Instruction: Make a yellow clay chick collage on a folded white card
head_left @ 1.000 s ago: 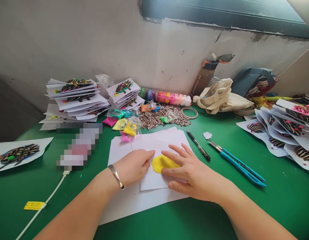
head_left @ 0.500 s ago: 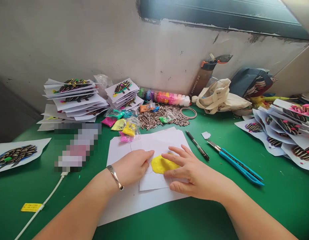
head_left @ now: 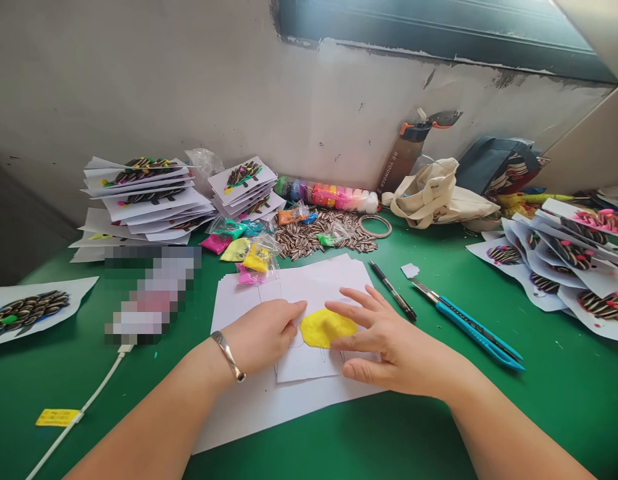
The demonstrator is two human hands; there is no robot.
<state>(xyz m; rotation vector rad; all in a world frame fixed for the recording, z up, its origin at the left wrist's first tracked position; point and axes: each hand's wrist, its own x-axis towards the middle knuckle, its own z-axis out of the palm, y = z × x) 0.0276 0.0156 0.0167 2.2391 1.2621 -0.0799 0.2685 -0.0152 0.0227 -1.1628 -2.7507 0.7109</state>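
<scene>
A flattened oval of yellow modelling clay (head_left: pixel 325 328) lies on a small sheet of white paper (head_left: pixel 303 367) with thin drawn lines. That sheet rests on a stack of larger white paper (head_left: pixel 239 413). Beside the clay's left edge, my left hand (head_left: pixel 266 333) rests on the paper, its index finger stretched out and its thumb apart; the other fingers are mostly hidden. My right hand (head_left: pixel 383 340) hovers at the clay's right side with fingers spread, one fingertip touching or just over its edge. It grips nothing.
Right of the paper lie a black pen (head_left: pixel 393 291) and a blue utility knife (head_left: pixel 476 330), blade out. Behind are clay packets (head_left: pixel 256 257), sunflower seeds (head_left: pixel 309 233) and a tape ring (head_left: pixel 375 227). Stacks of seed-decorated cards (head_left: pixel 149 207) stand left, more cards (head_left: pixel 553 260) right.
My right hand has drawn slightly back to the right, uncovering more of the clay. My left hand stays in place on the paper. The whole view has shifted a little.
</scene>
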